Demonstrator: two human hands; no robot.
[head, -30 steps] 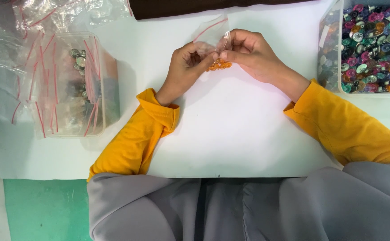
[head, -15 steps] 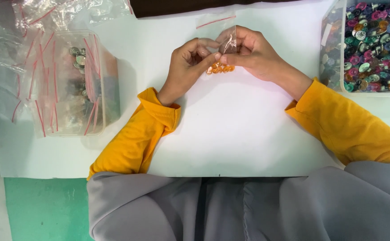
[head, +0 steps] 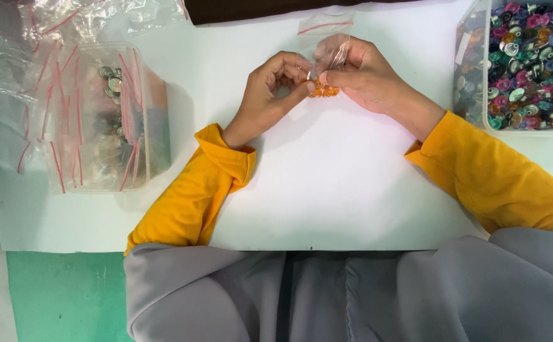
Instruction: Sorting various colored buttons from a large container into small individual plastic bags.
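Both hands pinch a small clear bag over the white counter.
Left hand [head: 270,95] and right hand [head: 365,79] grip the zip bag [head: 327,47]; orange pieces [head: 324,92] sit at its lower end. Tub of coloured coils [head: 523,63] far right.

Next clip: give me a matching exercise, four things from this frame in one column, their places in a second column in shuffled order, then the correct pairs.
Things
1. small clear zip bag
2. tub of colourful coiled pieces
3. clear tub under empty zip bags
4. orange pieces

Places
A. far left of the white sheet
B. upright between both hands
C. top right corner
D. pinched at the fingertips

Pairs: 1-B, 2-C, 3-A, 4-D
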